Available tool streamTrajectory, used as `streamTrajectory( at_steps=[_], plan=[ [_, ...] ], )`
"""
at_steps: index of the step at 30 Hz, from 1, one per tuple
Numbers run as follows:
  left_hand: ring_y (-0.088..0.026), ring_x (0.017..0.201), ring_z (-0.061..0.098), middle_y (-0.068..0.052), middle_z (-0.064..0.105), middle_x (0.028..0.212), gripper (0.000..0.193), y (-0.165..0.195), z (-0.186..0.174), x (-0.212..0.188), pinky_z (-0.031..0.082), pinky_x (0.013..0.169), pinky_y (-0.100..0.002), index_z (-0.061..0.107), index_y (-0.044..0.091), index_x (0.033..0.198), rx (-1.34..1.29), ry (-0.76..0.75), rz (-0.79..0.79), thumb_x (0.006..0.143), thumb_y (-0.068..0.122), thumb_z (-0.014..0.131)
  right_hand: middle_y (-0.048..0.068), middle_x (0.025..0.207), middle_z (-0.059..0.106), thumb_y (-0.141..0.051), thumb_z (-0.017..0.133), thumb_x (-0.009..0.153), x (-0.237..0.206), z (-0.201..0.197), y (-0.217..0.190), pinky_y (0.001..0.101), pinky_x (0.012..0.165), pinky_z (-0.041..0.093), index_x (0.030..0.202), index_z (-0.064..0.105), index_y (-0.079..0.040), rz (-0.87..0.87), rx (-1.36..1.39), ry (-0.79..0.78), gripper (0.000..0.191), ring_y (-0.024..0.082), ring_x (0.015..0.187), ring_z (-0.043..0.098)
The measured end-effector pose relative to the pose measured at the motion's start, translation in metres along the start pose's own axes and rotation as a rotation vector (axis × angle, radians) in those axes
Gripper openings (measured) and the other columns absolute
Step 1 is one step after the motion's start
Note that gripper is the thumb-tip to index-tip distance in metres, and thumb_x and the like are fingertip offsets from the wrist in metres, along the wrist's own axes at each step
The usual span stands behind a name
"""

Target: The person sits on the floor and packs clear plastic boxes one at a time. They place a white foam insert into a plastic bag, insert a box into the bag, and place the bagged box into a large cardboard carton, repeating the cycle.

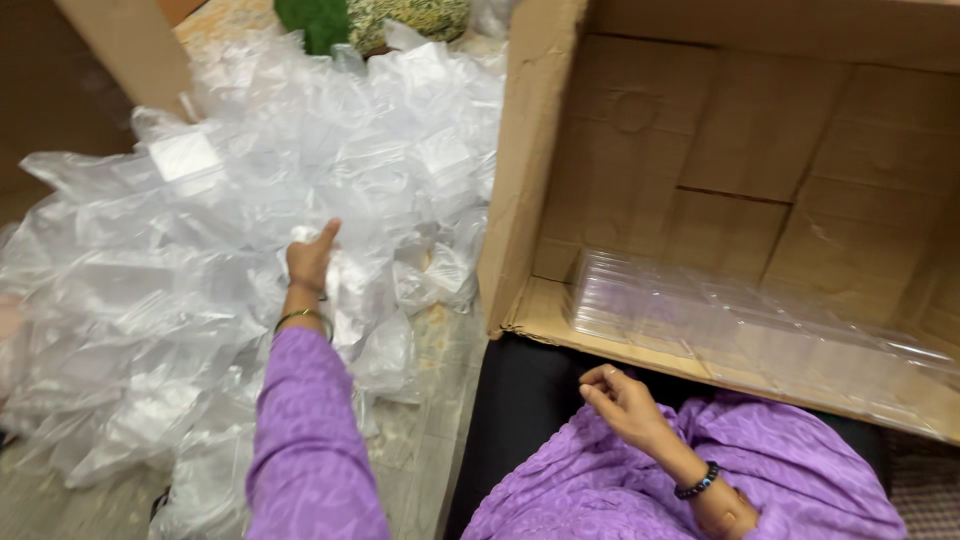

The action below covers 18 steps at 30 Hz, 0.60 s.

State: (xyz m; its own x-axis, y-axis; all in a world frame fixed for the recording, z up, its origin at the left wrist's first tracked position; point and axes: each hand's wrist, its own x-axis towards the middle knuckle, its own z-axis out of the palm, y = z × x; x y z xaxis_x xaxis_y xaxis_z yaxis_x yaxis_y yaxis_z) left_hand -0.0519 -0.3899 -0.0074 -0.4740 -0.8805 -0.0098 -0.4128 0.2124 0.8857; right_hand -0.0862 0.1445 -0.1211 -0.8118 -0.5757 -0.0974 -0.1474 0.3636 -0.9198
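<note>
My left hand (311, 256) reaches out into a big heap of clear plastic bags (180, 270) on the floor. Its fingers are closed around one small clear bag (340, 275) at the heap's middle, thumb raised. The purple sleeve and two bangles show at the wrist. My right hand (620, 400) rests over my lap on purple cloth (600, 490), fingers loosely curled and holding nothing, a dark bead bracelet on its wrist. It lies just in front of the lower flap of a large cardboard box (530, 150).
The box lies on its side, open towards me, with a stack of clear plastic trays (720, 320) inside on its lower wall. A second cardboard piece (130, 50) stands at the top left. Green and patterned items (350, 18) lie beyond the heap.
</note>
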Motion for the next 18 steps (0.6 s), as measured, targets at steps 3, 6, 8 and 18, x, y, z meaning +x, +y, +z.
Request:
streamTrajectory(
  at_steps=[3,6,8,18],
  plan=[
    [-0.030,0.084,0.068,-0.023,0.073,0.093,0.059,0.009,0.012,-0.003,0.052,0.072,-0.038,0.073,-0.007,0.094,0.280,0.150,0.088,0.082,0.049,0.088,0.006,0.081,0.072,-0.017,0.069,0.092,-0.006,-0.005,-0.023,0.0289,0.064,0.056,0.106,0.069,-0.001,0.026,0.008,-0.009,0.022,0.012,0.071,0.066],
    [-0.028,0.100,0.071,-0.020,0.077,0.107,0.032,0.013,0.039,-0.051,0.054,0.083,-0.042,0.078,-0.003,0.100,-0.050,0.036,0.421,0.100,0.029,0.071,0.004,0.081,0.075,-0.018,0.070,0.091,-0.012,-0.016,-0.059,0.0267,0.065,0.056,0.101,0.072,-0.001,-0.146,-0.132,0.048,0.020,0.010,0.073,0.069],
    [-0.024,0.108,0.072,-0.019,0.075,0.117,0.036,0.021,0.060,-0.115,0.059,0.080,-0.039,0.063,-0.006,0.123,-0.530,-0.331,0.374,0.105,0.025,0.060,0.003,0.086,0.075,-0.017,0.069,0.093,-0.004,-0.022,-0.086,0.0276,0.071,0.056,0.103,0.072,0.001,-0.312,-0.101,0.100,0.021,0.011,0.078,0.070],
    [-0.031,0.136,0.059,-0.018,0.050,0.154,0.077,0.093,0.077,-0.293,0.046,0.112,-0.040,0.041,-0.005,0.152,-0.803,-0.695,0.575,0.102,0.051,0.059,0.009,0.110,0.065,-0.002,0.076,0.096,0.018,-0.021,-0.129,0.0320,0.089,0.051,0.127,0.061,0.007,-0.238,0.689,-0.057,0.036,0.016,0.101,0.060]
  ],
)
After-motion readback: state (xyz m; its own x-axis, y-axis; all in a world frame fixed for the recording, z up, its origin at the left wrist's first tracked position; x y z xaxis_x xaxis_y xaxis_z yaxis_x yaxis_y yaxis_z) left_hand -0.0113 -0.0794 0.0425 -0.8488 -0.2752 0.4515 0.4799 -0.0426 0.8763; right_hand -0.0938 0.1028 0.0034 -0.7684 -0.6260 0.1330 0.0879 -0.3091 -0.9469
